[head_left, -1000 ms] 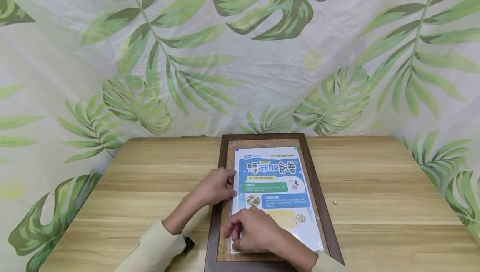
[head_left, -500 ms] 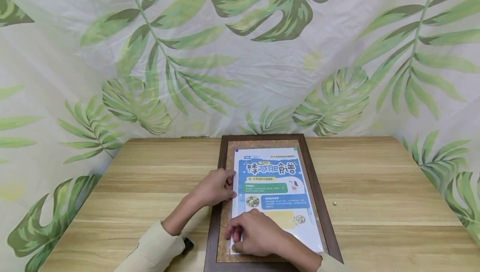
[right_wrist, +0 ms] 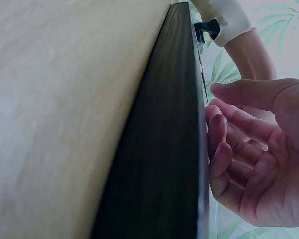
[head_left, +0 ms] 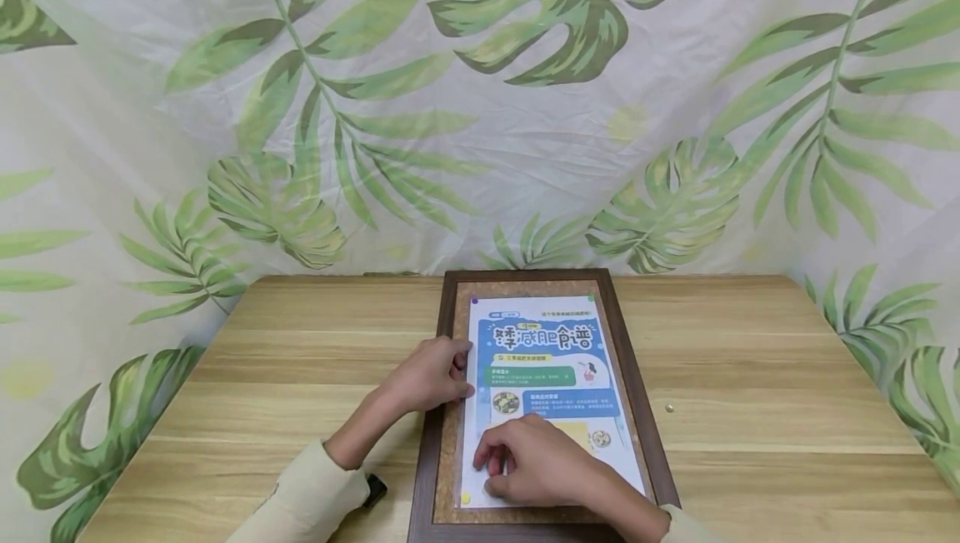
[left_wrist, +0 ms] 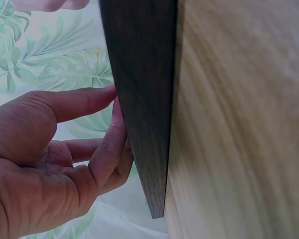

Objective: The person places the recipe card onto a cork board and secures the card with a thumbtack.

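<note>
A printed poster (head_left: 547, 406) lies on a cork board (head_left: 447, 476) with a dark brown frame (head_left: 423, 489). Small round pins sit at three of its corners: purple (head_left: 475, 301), green (head_left: 591, 298) and yellow (head_left: 466, 498). With thumb and fingertips spread, my left hand (head_left: 431, 372) presses the poster's left edge; in the left wrist view those fingers (left_wrist: 107, 144) meet the board beyond the frame's side. My right hand (head_left: 540, 460), loosely curled and holding nothing, is over the poster's lower part, just right of the yellow pin. It hides the lower middle print.
The board lies on a wood-grain table (head_left: 750, 376). A small pale round thing (head_left: 670, 408) is on the table to the right of the frame. By my left cuff is a black piece (head_left: 377, 490). Behind hangs a leaf-patterned cloth (head_left: 525, 168).
My right hand has let go of the yellow pin and shifted a little right, so the pin now shows in the poster's lower left corner. My left hand stays in place.
</note>
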Demonstrator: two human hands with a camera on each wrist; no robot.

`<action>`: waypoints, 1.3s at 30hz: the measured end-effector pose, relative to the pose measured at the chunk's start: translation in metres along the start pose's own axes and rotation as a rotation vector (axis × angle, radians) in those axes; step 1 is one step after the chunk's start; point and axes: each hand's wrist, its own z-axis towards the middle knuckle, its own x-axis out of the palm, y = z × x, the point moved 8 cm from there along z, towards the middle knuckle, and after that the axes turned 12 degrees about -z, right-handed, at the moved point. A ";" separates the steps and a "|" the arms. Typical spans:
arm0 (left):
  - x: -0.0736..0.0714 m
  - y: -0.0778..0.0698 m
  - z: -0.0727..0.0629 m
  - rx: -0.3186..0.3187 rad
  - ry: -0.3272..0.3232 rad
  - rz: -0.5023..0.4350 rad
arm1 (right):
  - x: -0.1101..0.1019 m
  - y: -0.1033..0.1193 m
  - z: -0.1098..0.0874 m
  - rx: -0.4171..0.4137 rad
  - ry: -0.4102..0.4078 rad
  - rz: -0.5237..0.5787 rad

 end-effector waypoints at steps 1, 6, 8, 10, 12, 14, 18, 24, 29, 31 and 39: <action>0.000 0.000 0.000 0.000 0.000 0.004 | -0.001 -0.001 -0.001 -0.002 -0.003 0.003; 0.000 0.001 0.000 -0.003 0.001 0.010 | -0.007 -0.011 -0.008 0.017 -0.010 0.033; 0.000 0.000 0.000 -0.001 0.001 0.012 | -0.009 -0.016 -0.010 0.031 -0.009 0.049; 0.000 -0.001 0.000 0.003 0.000 0.016 | -0.012 -0.020 -0.013 0.040 -0.012 0.062; 0.000 -0.001 0.001 0.004 0.000 0.018 | -0.014 -0.024 -0.016 0.044 -0.013 0.070; -0.001 -0.001 0.001 0.001 -0.001 0.019 | -0.017 -0.028 -0.019 0.045 -0.017 0.071; 0.000 0.000 0.001 -0.015 -0.003 0.024 | -0.022 -0.034 -0.026 0.043 -0.035 0.067; 0.000 0.001 -0.001 -0.033 -0.006 0.038 | -0.027 -0.047 -0.038 0.064 -0.055 0.067; 0.000 0.000 -0.001 -0.042 -0.015 0.032 | -0.034 -0.055 -0.048 0.060 -0.079 0.046; 0.001 0.001 -0.001 -0.044 -0.013 0.029 | -0.037 -0.058 -0.051 0.051 -0.085 0.043; 0.001 0.000 -0.003 -0.048 -0.016 0.024 | -0.042 -0.070 -0.064 0.071 -0.089 0.053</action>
